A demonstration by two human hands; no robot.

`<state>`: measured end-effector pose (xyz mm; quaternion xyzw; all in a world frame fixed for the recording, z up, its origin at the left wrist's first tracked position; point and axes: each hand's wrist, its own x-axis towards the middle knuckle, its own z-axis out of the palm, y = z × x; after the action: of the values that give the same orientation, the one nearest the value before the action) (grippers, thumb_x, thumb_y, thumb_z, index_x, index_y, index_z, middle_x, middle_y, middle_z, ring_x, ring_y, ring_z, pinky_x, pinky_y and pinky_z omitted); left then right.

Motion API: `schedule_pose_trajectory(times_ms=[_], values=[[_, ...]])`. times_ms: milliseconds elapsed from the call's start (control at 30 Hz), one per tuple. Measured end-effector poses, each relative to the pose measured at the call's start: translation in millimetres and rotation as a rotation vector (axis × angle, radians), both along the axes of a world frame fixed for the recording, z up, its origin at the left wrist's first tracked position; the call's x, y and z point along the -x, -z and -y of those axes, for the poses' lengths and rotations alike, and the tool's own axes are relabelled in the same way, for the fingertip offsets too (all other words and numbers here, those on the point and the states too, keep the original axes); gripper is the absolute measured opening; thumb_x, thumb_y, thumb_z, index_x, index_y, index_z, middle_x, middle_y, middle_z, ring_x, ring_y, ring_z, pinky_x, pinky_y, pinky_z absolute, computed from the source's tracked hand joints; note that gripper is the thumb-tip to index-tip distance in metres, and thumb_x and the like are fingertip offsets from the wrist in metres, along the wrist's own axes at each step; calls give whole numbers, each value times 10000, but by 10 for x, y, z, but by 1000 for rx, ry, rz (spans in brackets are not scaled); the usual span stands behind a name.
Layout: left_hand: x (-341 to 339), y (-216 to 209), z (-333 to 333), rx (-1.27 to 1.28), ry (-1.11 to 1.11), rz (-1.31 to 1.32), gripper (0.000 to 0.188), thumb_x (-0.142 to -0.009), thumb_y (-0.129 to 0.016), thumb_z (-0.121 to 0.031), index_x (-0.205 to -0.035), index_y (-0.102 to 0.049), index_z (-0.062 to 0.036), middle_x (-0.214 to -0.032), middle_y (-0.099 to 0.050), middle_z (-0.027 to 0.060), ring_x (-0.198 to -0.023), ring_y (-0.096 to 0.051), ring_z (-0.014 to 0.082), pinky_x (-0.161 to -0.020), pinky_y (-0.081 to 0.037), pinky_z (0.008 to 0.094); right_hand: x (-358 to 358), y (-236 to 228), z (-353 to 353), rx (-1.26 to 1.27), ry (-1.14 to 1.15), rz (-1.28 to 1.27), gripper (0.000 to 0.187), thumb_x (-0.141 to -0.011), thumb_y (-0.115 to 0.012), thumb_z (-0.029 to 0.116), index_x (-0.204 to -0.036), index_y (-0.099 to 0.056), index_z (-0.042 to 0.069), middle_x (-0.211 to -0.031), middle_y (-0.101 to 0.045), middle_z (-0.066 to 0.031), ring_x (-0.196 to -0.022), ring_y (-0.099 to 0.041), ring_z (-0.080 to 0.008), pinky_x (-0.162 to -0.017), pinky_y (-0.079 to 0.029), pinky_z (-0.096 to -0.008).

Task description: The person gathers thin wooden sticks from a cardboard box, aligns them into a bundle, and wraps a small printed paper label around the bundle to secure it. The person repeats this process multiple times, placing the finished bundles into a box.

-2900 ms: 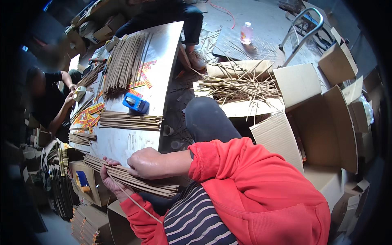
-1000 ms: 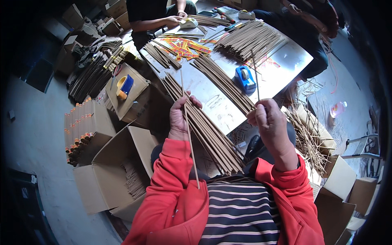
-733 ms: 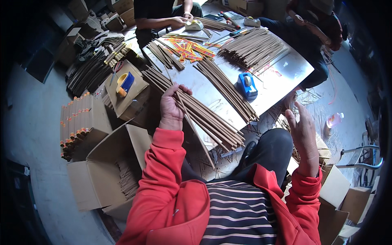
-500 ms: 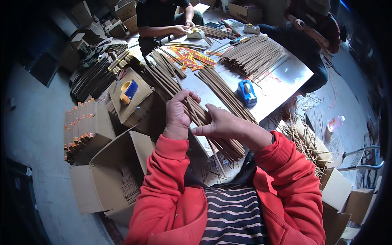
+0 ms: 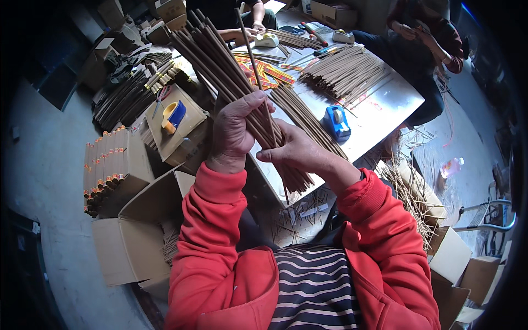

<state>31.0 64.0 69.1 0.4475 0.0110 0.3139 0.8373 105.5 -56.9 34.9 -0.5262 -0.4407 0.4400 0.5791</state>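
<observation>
A thick bundle of brown incense sticks (image 5: 220, 71) slants across in front of me, its upper end pointing far left. My left hand (image 5: 234, 129) is closed round its middle, thumb on top. One stick (image 5: 249, 44) stands away from the bundle under that thumb. Lower down, my right hand (image 5: 300, 147) is wrapped round the bundle near its bottom end; its far fingers are hidden. Behind it on the pale table (image 5: 393, 102) lie a row of sticks (image 5: 311, 120), a larger pile (image 5: 346, 74), red-and-yellow paper labels (image 5: 270, 76) and a blue tape dispenser (image 5: 336, 124).
At left, a carton (image 5: 192, 132) bears a blue tape roll (image 5: 175, 116) and scissors (image 5: 162, 98). Wrapped bundles (image 5: 104, 168) and an open carton (image 5: 129, 250) stand nearby. Two people sit across the table, one partly hidden. Loose sticks (image 5: 410, 201) and a bottle (image 5: 452, 166) are at right.
Both hands have raised the bundle toward me, and its upper end now rises over the far table edge. The stray stick has swung more upright, apart from the others.
</observation>
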Motion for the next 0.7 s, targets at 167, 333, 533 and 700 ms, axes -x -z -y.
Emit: schedule_pose_trajectory(times_ms=[167, 333, 533, 700], values=[[-65, -310, 6, -396, -8, 48, 309, -743, -638, -11, -1038, -546, -2, -821, -612, 72, -746, -600, 161, -723, -479, 286, -189, -164, -159, -178, -20, 24, 400, -752, -700, 6, -1079, -473, 51, -894, -542, 15, -797, -524, -65, -706, -453, -240], [-194, 136, -139, -442, 19, -92, 265, -716, -686, -56, -970, -619, -21, -884, -631, 32, -824, -578, 114, -768, -454, 260, -370, 268, -360, -175, -51, -68, 228, -789, -641, -31, -985, -539, 25, -862, -561, 23, -813, -534, -73, -736, -453, -242], [-179, 71, -213, -557, 40, -120, 246, -720, -688, -48, -955, -620, -26, -877, -623, 19, -811, -573, 106, -752, -456, 258, -453, 123, -324, -120, -122, 164, 344, -786, -656, 6, -1103, -524, 32, -976, -587, -11, -923, -528, -103, -827, -439, -273], [-213, 115, -213, -543, 76, -108, 270, -722, -685, -55, -980, -612, -22, -887, -620, 20, -817, -570, 104, -761, -461, 258, -516, 96, -274, -42, -100, 142, 296, -769, -691, 49, -1036, -565, 24, -945, -598, -9, -894, -531, -102, -825, -439, -275]])
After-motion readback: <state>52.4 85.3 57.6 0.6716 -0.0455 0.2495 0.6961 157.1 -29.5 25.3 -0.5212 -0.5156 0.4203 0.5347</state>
